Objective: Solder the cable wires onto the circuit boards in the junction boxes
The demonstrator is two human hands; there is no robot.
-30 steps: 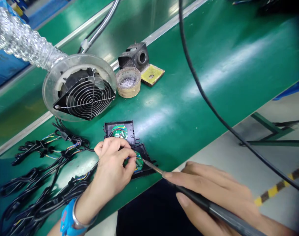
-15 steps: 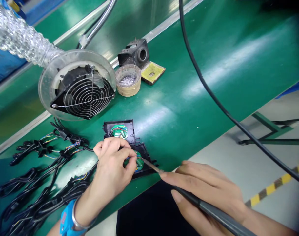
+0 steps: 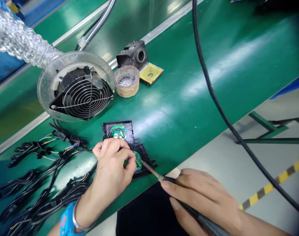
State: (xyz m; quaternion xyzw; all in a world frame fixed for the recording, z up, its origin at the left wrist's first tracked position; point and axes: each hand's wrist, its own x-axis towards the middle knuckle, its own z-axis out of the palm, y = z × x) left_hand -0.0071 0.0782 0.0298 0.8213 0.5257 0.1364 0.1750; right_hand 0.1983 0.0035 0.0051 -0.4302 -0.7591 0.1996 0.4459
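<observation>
Pinching a wire [image 3: 139, 159], left hand [image 3: 112, 167] sits nearer the circuit board [image 3: 139, 163]; right hand [image 3: 206, 198] grips a soldering iron [image 3: 152, 169] slanting toward it

Text: none readable | blue wristband [image 3: 68, 220]: marking illegible | floor tape [image 3: 269, 188]: yellow-black stripes

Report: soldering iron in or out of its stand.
Out of the stand: the right hand grips the soldering iron, its tip at the nearer circuit board.

Grilled fan [image 3: 83, 98] on ribbed duct [image 3: 21, 36] — yellow-black floor tape [image 3: 269, 187]
</observation>
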